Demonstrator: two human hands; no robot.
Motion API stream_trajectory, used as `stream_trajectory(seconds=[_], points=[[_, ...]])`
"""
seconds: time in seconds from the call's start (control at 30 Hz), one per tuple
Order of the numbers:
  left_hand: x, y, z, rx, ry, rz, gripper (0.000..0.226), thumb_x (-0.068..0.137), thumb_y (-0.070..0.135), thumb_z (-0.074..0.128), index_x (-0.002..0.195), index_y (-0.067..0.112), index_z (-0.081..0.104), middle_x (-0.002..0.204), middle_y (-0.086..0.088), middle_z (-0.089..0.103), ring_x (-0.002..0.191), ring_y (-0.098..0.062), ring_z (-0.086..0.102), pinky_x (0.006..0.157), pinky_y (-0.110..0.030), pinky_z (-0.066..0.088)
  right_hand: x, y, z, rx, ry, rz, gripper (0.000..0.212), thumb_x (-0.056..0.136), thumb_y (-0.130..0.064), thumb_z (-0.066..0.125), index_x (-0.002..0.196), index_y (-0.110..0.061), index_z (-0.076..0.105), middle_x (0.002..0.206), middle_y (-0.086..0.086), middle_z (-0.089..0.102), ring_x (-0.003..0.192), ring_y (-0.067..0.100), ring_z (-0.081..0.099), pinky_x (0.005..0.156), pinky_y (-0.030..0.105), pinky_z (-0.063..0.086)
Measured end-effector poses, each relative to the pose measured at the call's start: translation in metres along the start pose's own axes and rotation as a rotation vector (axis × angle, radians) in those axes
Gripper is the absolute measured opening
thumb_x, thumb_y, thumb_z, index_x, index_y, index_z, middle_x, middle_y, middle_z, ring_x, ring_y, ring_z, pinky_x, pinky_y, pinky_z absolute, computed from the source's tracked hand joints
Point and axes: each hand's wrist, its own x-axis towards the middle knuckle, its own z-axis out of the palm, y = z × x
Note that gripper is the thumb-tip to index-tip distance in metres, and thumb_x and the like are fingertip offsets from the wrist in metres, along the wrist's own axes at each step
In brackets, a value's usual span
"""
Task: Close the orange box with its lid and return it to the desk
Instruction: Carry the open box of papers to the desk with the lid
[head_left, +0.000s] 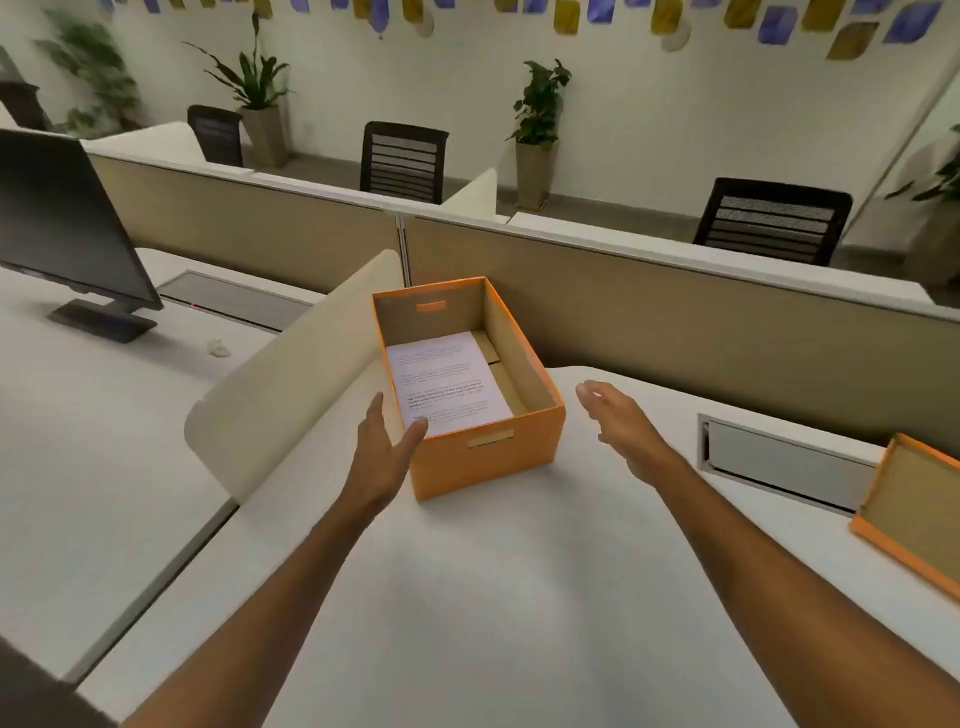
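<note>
An orange box (488, 457) stands open on the white desk (493, 597), close to the rear partition. Inside it lies a printed sheet of paper (447, 382). Its orange lid (914, 514) rests upside down at the desk's right edge, partly cut off by the frame. My left hand (382, 452) is spread at the box's near left corner, thumb touching the rim. My right hand (618, 421) hovers with fingers apart, a little to the right of the box, holding nothing.
A curved cream divider (291, 379) rises left of the box. A beige partition (727, 332) runs behind. A grey cable hatch (779, 462) is set into the desk at right. A monitor (67, 228) stands on the neighbouring desk; chairs and plants lie beyond.
</note>
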Motion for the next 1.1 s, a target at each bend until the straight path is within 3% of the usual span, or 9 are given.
stream_trajectory(seconds=[0.13,0.33,0.43,0.57,0.8,1.1], points=[[0.020,-0.013,0.008,-0.226,-0.054,-0.205,0.098,0.079,0.076,0.049,0.155,0.032,0.007,0.163,-0.005,0.022,0.147,-0.026,0.027,0.117,-0.053,0.026,0.026,0.005,0.013,0.133,-0.018,0.165,0.058,0.098,-0.054,0.042,0.145,-0.019,0.042,0.147,0.008,0.047,0.126,0.027,0.049,0.102,0.048,0.042],[0.043,-0.027,0.021,-0.376,-0.100,-0.250,0.071,0.095,0.062,0.038,0.154,0.029,0.018,0.147,0.007,0.043,0.133,-0.020,0.045,0.111,-0.046,0.035,0.062,0.014,0.030,0.189,-0.070,0.263,0.060,0.097,-0.060,0.034,0.147,-0.027,0.041,0.149,0.008,0.046,0.131,0.031,0.047,0.100,0.052,0.041],[0.049,-0.030,0.023,-0.404,-0.082,-0.245,0.060,0.098,0.057,0.034,0.151,0.031,0.025,0.141,0.010,0.047,0.123,-0.017,0.050,0.098,-0.037,0.040,0.072,0.016,0.035,0.273,-0.122,0.311,0.059,0.096,-0.062,0.032,0.146,-0.031,0.042,0.142,0.006,0.048,0.126,0.032,0.047,0.101,0.059,0.039],[0.056,-0.038,0.022,-0.414,-0.086,-0.268,0.057,0.091,0.067,0.032,0.142,0.042,0.037,0.146,0.009,0.046,0.134,-0.021,0.044,0.109,-0.051,0.036,0.081,0.024,0.040,0.343,-0.151,0.370,0.063,0.096,-0.060,0.035,0.147,-0.022,0.039,0.133,0.005,0.051,0.127,0.034,0.048,0.098,0.061,0.041],[0.056,-0.037,0.019,-0.398,-0.130,-0.248,0.048,0.095,0.063,0.030,0.141,0.050,0.041,0.140,0.012,0.054,0.126,-0.018,0.052,0.098,-0.042,0.043,0.074,0.022,0.041,0.390,-0.149,0.337,0.050,0.099,-0.053,0.040,0.140,-0.024,0.044,0.125,0.005,0.056,0.116,0.032,0.054,0.090,0.057,0.048],[0.043,-0.028,0.013,-0.336,-0.144,-0.184,0.043,0.093,0.055,0.050,0.134,0.047,0.053,0.119,0.024,0.068,0.106,-0.010,0.067,0.087,-0.040,0.055,0.025,0.040,0.014,0.415,-0.072,0.295,0.035,0.099,-0.052,0.041,0.121,-0.029,0.057,0.116,0.004,0.060,0.109,0.030,0.059,0.092,0.061,0.049]])
